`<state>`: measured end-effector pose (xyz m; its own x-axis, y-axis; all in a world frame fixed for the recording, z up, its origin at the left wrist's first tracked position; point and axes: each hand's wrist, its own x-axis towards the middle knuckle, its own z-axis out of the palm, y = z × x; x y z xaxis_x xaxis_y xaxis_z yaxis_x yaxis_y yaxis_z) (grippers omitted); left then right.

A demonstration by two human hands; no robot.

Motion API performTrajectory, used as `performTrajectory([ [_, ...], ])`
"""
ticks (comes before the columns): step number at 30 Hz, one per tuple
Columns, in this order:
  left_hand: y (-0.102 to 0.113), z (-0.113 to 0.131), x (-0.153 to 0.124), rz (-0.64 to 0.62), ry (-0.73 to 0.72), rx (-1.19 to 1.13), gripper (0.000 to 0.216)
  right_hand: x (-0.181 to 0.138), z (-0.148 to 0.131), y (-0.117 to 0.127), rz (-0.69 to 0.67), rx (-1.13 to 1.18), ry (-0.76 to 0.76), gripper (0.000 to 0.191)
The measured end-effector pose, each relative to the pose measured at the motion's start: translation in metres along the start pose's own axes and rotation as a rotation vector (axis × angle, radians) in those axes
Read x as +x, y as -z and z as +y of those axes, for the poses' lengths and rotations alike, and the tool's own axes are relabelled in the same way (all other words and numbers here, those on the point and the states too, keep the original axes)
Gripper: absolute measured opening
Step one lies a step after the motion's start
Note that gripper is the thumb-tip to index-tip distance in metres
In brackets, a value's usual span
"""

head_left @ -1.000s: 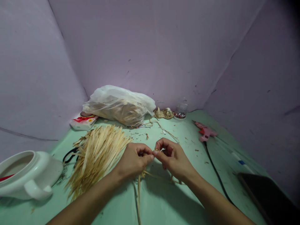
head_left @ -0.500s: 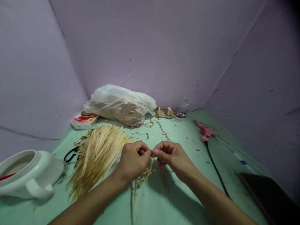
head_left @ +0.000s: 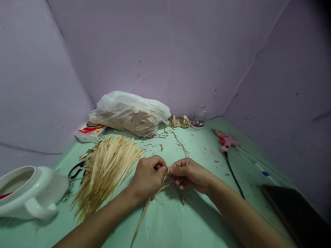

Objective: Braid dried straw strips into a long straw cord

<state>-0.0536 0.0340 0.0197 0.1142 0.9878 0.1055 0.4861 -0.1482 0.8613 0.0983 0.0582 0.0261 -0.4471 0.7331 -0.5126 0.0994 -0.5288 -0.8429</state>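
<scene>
My left hand and my right hand meet over the green table, both pinched on a thin twisted straw cord. Loose straw ends hang from the pinch and trail down toward the near edge. The cord runs on past my right hand toward the back, up to a small woven straw piece by the wall. A fan-shaped pile of pale straw strips lies just left of my left hand.
A plastic bag of straw lies at the back, with a red-and-white packet beside it. Black scissors peek from under the pile. A white pot sits left. A bead jar, pink glue gun with black cable, and dark slab are right.
My right hand has turned flatter and lower, its fingers now pointing left. The hanging straw ends have swung to the left below my hands. The view has shifted slightly.
</scene>
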Motion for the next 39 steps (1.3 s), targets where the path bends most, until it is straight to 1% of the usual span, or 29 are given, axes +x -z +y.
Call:
performTrajectory([
  [3, -0.001, -0.001, -0.002, -0.002, -0.026, 0.024, 0.011, -0.001, 0.0, -0.002, 0.046, -0.077, 0.027, 0.011],
  [7, -0.001, -0.001, 0.0, -0.107, -0.04, -0.065, 0.009, 0.002, 0.002, -0.006, 0.13, -0.071, 0.071, 0.004],
  [9, 0.0, 0.0, 0.003, -0.146, -0.011, -0.145, 0.007, 0.004, 0.003, -0.008, 0.2, -0.022, 0.15, 0.003],
  [12, 0.003, 0.001, 0.006, -0.171, 0.072, -0.297, 0.008, 0.006, 0.004, -0.01, 0.307, 0.036, 0.31, 0.003],
  [14, 0.005, 0.001, 0.008, -0.179, 0.116, -0.4, 0.011, 0.007, 0.004, -0.011, 0.322, 0.027, 0.38, 0.004],
  [17, 0.007, -0.002, 0.01, -0.182, 0.141, -0.493, 0.011, 0.008, 0.005, -0.01, 0.283, -0.062, 0.395, 0.006],
  [19, 0.005, -0.005, 0.015, -0.182, 0.15, -0.511, 0.014, 0.011, 0.005, -0.007, 0.286, -0.138, 0.406, 0.007],
  [22, -0.004, -0.008, 0.03, -0.13, 0.153, -0.495, 0.023, 0.017, 0.004, 0.002, 0.313, -0.197, 0.478, 0.009],
  [24, -0.011, -0.007, 0.045, -0.118, 0.145, -0.471, 0.026, 0.023, 0.001, 0.011, 0.364, -0.251, 0.528, 0.011],
  [27, -0.022, -0.005, 0.067, -0.142, 0.157, -0.443, 0.017, 0.035, -0.005, 0.028, 0.505, -0.406, 0.573, 0.014],
  [29, -0.028, -0.003, 0.081, -0.166, 0.217, -0.466, 0.01, 0.045, -0.011, 0.039, 0.589, -0.483, 0.584, 0.016],
  [31, -0.034, -0.003, 0.092, -0.206, 0.301, -0.514, 0.013, 0.056, -0.016, 0.049, 0.652, -0.513, 0.591, 0.016],
  [33, -0.041, -0.004, 0.103, -0.209, 0.379, -0.509, 0.017, 0.07, -0.019, 0.058, 0.666, -0.517, 0.58, 0.017],
  [36, -0.05, -0.007, 0.12, -0.129, 0.468, -0.415, 0.021, 0.091, -0.02, 0.071, 0.659, -0.507, 0.516, 0.019],
  [39, -0.06, -0.01, 0.141, -0.054, 0.531, -0.355, 0.023, 0.112, -0.019, 0.082, 0.709, -0.517, 0.469, 0.02],
])
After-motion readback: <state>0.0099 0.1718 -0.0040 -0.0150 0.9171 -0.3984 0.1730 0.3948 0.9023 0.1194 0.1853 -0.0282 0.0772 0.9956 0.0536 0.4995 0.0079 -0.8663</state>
